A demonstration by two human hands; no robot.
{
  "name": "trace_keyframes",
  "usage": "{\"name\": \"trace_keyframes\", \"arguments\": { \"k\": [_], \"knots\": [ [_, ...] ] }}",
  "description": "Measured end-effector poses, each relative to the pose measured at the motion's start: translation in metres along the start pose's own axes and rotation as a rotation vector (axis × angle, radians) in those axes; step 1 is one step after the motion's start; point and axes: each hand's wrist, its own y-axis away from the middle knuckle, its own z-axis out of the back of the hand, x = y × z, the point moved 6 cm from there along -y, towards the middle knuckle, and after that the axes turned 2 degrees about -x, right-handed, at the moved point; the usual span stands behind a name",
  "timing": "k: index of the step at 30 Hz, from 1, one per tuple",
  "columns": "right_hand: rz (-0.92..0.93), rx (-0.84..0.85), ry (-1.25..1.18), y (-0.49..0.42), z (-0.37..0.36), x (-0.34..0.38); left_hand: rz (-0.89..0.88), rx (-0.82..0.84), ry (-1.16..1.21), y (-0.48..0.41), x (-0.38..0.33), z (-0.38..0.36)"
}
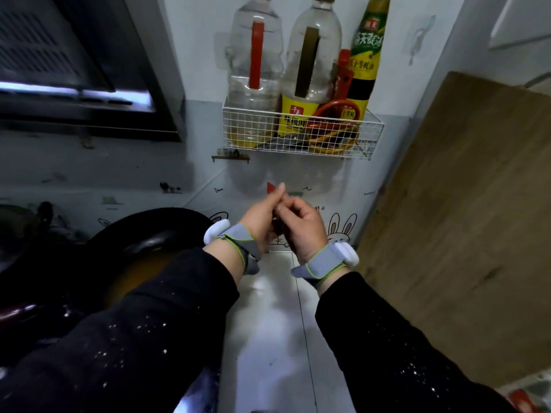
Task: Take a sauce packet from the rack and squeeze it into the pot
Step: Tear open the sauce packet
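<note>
1. Sauce packet (pixel 270 188): in the head view, only a small red corner of it shows, poking up between the fingertips of both hands, below the wire rack and in front of the white wall; the rest is hidden by the fingers.
2. Left hand (pixel 261 217) is closed, thumb and fingers pinched on the packet's left side, with a grey strap and white device on the wrist.
3. Right hand (pixel 301 226) is curled shut on the packet's right side, its fingertips touching those of the left hand; it wears the same grey strap.
4. Both hands are raised over the white counter (pixel 268 308), just to the right of the black wok (pixel 143 234), which holds brownish liquid.
5. White wire rack (pixel 301 132) hangs on the wall above the hands; it carries 2 clear plastic bottles, a dark bottle with a yellow-green label (pixel 365 55) and red packets (pixel 334 123) lying in its right half.
6. Wooden board (pixel 465 210) leans at the right, well apart from the hands.
7. Range hood (pixel 74 70) sits at the upper left.
8. Black speckled sleeves cover both forearms.
</note>
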Motion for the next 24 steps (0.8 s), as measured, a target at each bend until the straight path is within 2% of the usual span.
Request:
{"name": "trace_keyframes", "arguments": {
  "k": [4, 6, 9, 11, 16, 24],
  "knots": [
    [-0.085, 0.091, -0.013, 0.005, -0.005, -0.001, -0.039, -0.066, 0.006, -0.005, -0.01, 0.022],
    [-0.056, 0.023, 0.047, 0.005, 0.002, 0.005, -0.059, -0.065, -0.052, -0.007, -0.01, 0.028],
    [0.036, -0.166, 0.216, -0.006, 0.02, 0.014, -0.124, -0.047, -0.174, -0.007, -0.015, 0.032],
    [0.07, -0.208, 0.283, -0.014, 0.025, 0.02, -0.151, 0.001, -0.257, -0.005, -0.019, 0.031],
    [-0.116, -0.034, 0.174, -0.02, 0.012, 0.02, -0.159, 0.053, -0.344, 0.0, -0.025, 0.031],
    [-0.099, -0.01, 0.268, -0.02, 0.008, 0.025, -0.281, -0.091, -0.612, 0.003, -0.041, 0.048]
  ]
}}
